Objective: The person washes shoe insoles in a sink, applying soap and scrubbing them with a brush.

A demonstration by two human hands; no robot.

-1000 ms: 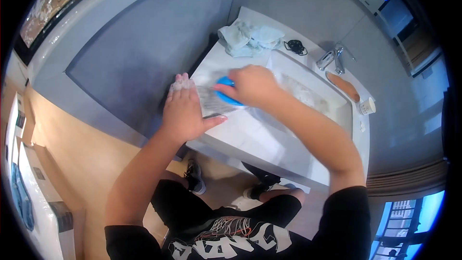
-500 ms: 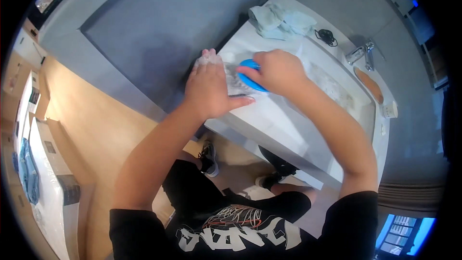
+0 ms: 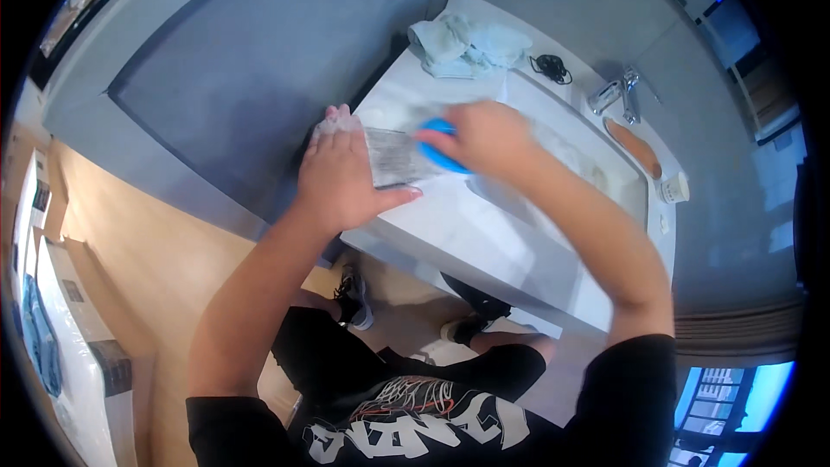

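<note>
My left hand [image 3: 333, 177] lies flat with its fingers stretched and the thumb apart, pressing on the left end of a flat grey piece [image 3: 389, 158] on the white counter [image 3: 484, 229]. White foam covers its fingertips. The grey piece looks wet and has a dark near edge; its kind is not clear. My right hand [image 3: 493, 140] is closed around a blue brush [image 3: 443, 154], which is against the grey piece's right end. Motion smears the brush and the right hand, and the brush's underside is hidden.
Right of my hands is the sink basin [image 3: 635, 199], with a chrome faucet [image 3: 616, 97] behind it. A pale green towel [image 3: 467, 45] and a black coiled cable [image 3: 551, 69] lie at the back. A brown insole [image 3: 633, 145] and a paper cup [image 3: 674, 188] sit along the right edge.
The whole view has shifted, so the counter and hands appear farther left. My right hand and the brush have moved slightly away from my left hand, uncovering more of the grey piece.
</note>
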